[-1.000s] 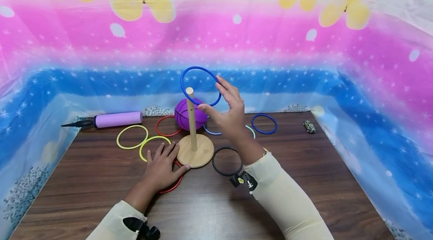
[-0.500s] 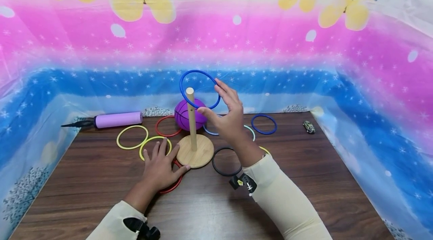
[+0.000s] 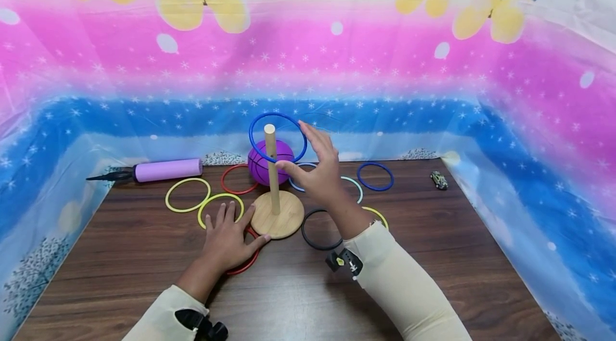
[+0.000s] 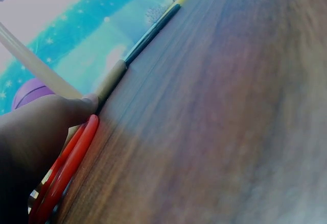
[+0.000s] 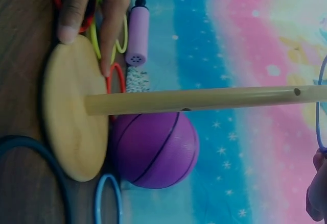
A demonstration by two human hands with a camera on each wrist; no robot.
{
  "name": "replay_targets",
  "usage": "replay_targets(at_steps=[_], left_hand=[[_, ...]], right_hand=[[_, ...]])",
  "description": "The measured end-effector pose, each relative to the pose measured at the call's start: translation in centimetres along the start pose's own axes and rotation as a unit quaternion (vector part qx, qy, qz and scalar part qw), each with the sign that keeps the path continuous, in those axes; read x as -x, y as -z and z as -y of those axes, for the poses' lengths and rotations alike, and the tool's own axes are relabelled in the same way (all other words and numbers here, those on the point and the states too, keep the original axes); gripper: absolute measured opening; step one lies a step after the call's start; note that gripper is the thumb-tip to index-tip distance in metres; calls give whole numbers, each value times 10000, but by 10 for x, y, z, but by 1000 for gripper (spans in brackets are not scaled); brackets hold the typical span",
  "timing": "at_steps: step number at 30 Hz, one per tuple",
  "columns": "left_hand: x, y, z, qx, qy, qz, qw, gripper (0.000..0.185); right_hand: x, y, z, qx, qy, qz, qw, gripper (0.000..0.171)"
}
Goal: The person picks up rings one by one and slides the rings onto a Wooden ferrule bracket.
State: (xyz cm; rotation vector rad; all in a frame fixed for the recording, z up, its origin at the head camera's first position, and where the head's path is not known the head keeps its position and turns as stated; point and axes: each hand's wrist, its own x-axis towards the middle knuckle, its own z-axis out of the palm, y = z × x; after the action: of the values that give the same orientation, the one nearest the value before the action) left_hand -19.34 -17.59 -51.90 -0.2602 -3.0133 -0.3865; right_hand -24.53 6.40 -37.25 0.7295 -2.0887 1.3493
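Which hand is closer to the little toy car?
Right. The right hand is up near the pole, holding a blue ring, left of the toy car. The left hand is at the left side of the wooden base, farther away.

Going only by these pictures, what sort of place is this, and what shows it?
Probably a play corner, perhaps set up for filming: a wooden table walled by a printed sheet, with toys such as coloured rings, a peg stand and a ball.
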Motion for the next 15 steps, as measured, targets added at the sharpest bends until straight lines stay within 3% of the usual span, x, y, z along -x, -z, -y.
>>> replay_targets(at_steps=[10, 15], left_hand=[[0, 0, 0, -25, 35, 60, 10000, 92], [0, 0, -1, -26, 64, 98, 9999, 94]], right_hand=[[25, -5, -18, -31, -443, 311, 9985, 119], [37, -7, -26, 62, -705, 591, 9957, 100]])
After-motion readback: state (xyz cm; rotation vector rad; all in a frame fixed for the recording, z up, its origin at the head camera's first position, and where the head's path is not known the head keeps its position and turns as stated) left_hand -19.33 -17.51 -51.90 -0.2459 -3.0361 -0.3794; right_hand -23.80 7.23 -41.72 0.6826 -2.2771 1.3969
